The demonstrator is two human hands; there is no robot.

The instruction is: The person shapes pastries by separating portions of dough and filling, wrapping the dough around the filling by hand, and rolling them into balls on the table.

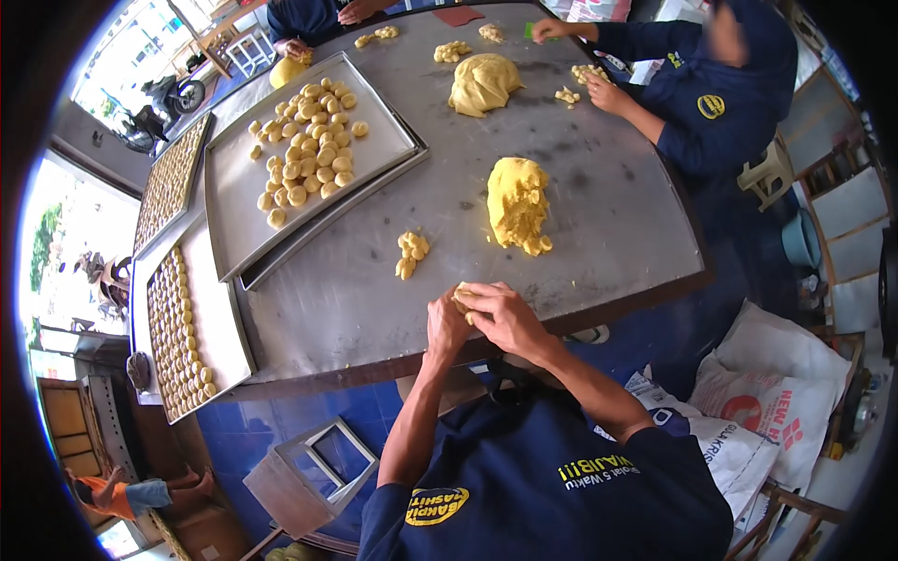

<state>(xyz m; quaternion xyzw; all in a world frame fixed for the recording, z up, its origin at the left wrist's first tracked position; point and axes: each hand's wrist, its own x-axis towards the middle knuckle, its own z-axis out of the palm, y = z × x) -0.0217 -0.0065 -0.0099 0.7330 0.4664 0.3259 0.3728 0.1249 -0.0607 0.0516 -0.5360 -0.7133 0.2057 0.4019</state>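
Close together at the table's near edge, my two hands work on one small piece of pale dough [463, 297]. My left hand [447, 324] is closed around its left side, partly hiding it. Fingers of my right hand [505, 316] curl over the piece from the other side. Just beyond them, to the left, lies a small heap of dough pieces [412, 252]. Farther to the right sits a crumbly yellow mass [517, 201], broken away along its near side. A large smooth lump of pale dough [484, 84] rests toward the far side of the table.
A metal tray [224, 201] of round dough balls [313, 140] stands on the left, stacked on another. Trays with rows of small rounds [178, 327] lie beyond the left edge. A co-worker [720, 93] handles dough at the far right; another person's hand [297, 49] is at the back.
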